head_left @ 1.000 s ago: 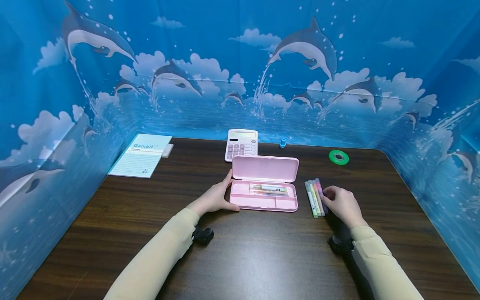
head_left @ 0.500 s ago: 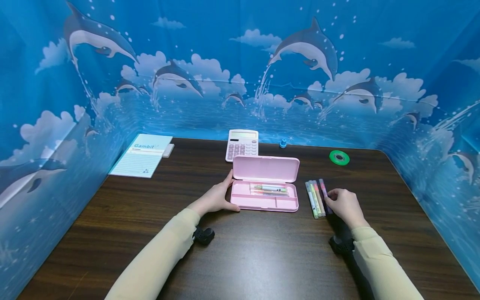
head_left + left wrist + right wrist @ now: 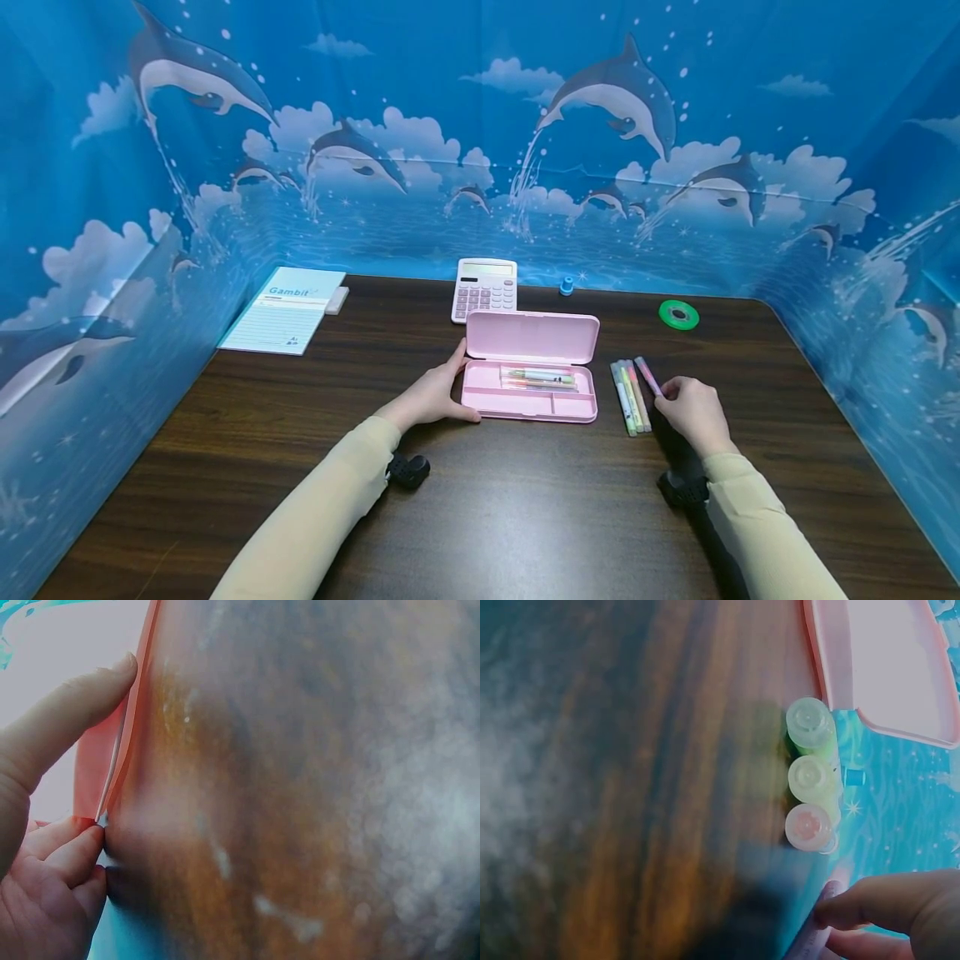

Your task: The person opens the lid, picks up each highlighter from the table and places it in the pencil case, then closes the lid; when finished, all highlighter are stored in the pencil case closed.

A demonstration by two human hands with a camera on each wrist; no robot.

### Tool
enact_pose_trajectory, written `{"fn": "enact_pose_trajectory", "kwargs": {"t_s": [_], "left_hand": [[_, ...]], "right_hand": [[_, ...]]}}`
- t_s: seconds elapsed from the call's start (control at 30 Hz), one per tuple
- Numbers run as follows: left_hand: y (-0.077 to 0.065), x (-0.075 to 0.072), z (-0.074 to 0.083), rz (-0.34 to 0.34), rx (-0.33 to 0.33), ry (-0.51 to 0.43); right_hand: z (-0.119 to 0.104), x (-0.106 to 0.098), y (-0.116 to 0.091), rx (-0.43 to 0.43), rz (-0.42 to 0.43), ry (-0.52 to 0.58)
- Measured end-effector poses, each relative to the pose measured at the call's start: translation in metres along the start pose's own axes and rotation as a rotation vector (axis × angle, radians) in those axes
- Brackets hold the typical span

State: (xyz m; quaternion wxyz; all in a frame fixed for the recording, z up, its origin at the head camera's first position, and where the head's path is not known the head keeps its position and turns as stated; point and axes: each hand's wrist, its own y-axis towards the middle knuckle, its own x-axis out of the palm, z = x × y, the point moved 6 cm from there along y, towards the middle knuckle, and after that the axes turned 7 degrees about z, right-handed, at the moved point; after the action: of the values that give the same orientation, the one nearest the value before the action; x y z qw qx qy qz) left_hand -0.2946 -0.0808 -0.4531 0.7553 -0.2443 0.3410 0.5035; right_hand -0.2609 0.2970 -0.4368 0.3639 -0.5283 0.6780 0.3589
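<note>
The right hand (image 3: 693, 414) pinches a pink-and-purple marker (image 3: 648, 377), its near end hidden in that grip, just beside three paler markers (image 3: 632, 398) on the table (image 3: 525, 500). The left hand (image 3: 429, 398) grips the open pink pencil case (image 3: 532, 337), whose pens (image 3: 538, 377) seem patterned, though too small to tell.

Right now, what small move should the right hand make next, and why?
I'd probably lift the purple marker and move it toward the pink case: the right hand pinches it clear of the other three markers, the left hand holds the open case, and slim pens lie inside.
</note>
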Motion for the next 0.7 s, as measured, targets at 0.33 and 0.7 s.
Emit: {"fn": "enact_pose_trajectory", "kwargs": {"t_s": [0.33, 0.7], "left_hand": [[-0.001, -0.001, 0.000, 0.007, -0.002, 0.008], [-0.001, -0.001, -0.001, 0.013, 0.008, 0.021]], "right_hand": [[-0.013, -0.005, -0.003, -0.057, 0.085, -0.030], [-0.045, -0.003, -0.007, -0.147, 0.129, -0.027]]}}
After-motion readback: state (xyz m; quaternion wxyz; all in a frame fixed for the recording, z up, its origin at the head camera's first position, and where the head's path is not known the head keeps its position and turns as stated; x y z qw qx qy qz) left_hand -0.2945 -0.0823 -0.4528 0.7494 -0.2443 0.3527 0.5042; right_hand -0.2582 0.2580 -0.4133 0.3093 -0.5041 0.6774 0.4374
